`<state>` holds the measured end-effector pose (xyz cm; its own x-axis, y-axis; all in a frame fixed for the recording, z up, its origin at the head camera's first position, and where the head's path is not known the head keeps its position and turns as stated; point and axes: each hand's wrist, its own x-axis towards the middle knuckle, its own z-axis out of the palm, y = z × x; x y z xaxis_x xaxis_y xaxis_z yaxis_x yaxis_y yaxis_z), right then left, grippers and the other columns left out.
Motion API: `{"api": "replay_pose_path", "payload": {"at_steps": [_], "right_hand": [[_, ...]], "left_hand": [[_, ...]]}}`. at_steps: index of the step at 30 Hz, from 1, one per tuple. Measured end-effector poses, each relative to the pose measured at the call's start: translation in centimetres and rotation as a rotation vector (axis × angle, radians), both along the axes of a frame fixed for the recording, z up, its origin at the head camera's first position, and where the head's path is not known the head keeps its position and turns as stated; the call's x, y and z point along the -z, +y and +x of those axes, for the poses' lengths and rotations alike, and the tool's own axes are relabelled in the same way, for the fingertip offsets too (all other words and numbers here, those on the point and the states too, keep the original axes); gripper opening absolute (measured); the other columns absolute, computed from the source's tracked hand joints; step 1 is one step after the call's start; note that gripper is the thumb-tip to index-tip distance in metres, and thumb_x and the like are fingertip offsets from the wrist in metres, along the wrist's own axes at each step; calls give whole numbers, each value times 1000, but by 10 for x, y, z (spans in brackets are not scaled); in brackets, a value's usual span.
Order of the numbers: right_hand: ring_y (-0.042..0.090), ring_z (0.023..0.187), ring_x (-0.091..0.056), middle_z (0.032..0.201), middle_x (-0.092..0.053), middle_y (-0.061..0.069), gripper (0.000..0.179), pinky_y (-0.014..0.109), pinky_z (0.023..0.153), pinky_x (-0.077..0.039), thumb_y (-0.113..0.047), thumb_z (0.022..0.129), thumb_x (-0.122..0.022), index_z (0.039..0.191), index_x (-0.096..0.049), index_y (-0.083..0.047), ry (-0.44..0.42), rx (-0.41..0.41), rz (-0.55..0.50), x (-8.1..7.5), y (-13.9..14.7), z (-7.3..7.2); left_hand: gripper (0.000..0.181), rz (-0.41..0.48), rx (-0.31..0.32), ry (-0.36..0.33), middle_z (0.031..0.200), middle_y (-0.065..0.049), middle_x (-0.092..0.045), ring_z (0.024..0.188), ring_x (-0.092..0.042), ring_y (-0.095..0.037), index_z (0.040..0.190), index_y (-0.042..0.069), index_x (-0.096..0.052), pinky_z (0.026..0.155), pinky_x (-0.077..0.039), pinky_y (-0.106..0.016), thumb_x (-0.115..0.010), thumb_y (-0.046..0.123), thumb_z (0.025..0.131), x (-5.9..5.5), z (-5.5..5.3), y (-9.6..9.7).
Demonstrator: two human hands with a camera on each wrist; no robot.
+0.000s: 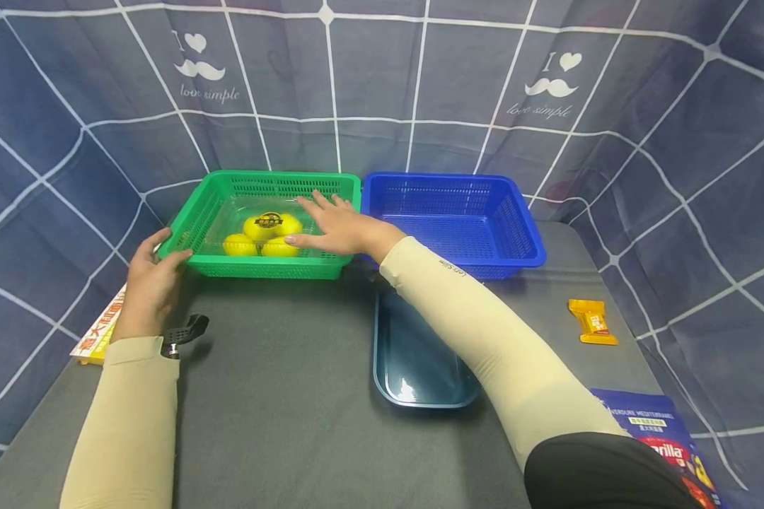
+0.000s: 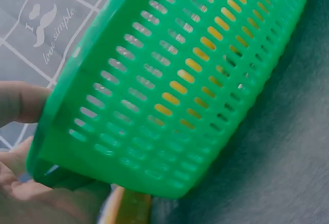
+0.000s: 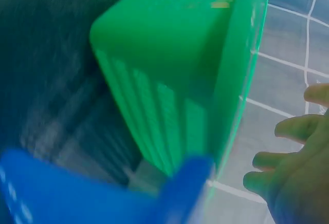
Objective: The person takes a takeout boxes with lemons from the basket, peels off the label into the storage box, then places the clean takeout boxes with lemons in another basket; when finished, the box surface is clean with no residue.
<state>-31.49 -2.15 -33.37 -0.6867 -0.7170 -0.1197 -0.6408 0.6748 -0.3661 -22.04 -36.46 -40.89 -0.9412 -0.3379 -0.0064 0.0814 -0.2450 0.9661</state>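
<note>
My left hand point(image 1: 155, 283) grips the left front corner of a green plastic basket point(image 1: 267, 267); in the left wrist view the fingers point(image 2: 20, 106) curl round its rim. Inside the basket is a clear plastic pack point(image 1: 223, 219) of yellow fruits point(image 1: 279, 247) that look like lemons, with a dark label on top. My right hand point(image 1: 350, 230) is over the basket's right part, fingers spread and holding nothing. In the right wrist view, its fingers point(image 3: 293, 129) extend beside the green wall.
A blue basket point(image 1: 531, 247) stands right of the green one. In front lies a dark blue tray point(image 1: 414, 360), partly under the right forearm. At the right are a small orange packet point(image 1: 592, 322) and a blue package point(image 1: 649, 410); a printed box point(image 1: 98, 336) is behind the left wrist.
</note>
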Motion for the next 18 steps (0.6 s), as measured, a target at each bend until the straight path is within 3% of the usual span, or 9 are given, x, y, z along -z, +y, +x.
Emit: {"api": "replay_pose_path", "payload": {"at_steps": [3, 7, 12, 15, 18], "right_hand": [[44, 157, 2, 175, 9, 8, 96, 56, 125, 0, -83, 98, -33, 171, 0, -29, -34, 5, -29, 4, -12, -2], [43, 157, 1, 175, 8, 12, 97, 54, 125, -2, -79, 100, -38, 171, -6, -21, -80, 40, -83, 10, -27, -4], [44, 157, -6, 174, 10, 16, 96, 58, 124, -12, -74, 101, -45, 171, -7, -19, -141, 160, -141, 19, -38, -3], [46, 156, -9, 173, 11, 19, 96, 60, 123, -16, -73, 102, -47, 171, -5, -21, -158, 209, -170, 24, -42, -1], [45, 154, -18, 172, 10, 22, 95, 59, 122, -22, -70, 102, -50, 171, -6, -22, -164, 243, -206, 27, -46, -1]], "left_hand": [[74, 20, -21, -32, 95, 3, -61, 67, -60, -2, 165, 10, -30, 52, -50, -14, -66, -1, 102, 5, 1, -1], [70, 9, -9, -76, 58, 9, -41, 32, -31, -5, 165, 17, -33, 27, -24, -23, -66, 8, 105, 9, 6, -4], [70, 39, 16, -58, 64, 7, -47, 32, -32, -6, 166, 18, -31, 27, -25, -23, -65, 8, 105, 12, 9, -1], [70, 49, 4, -56, 90, 3, -61, 33, -34, -6, 165, 19, -33, 28, -27, -23, -66, 10, 105, 12, 10, 1], [70, 53, -10, -56, 111, 0, -63, 34, -35, -6, 165, 22, -34, 28, -27, -23, -67, 11, 105, 11, 10, 2]]}}
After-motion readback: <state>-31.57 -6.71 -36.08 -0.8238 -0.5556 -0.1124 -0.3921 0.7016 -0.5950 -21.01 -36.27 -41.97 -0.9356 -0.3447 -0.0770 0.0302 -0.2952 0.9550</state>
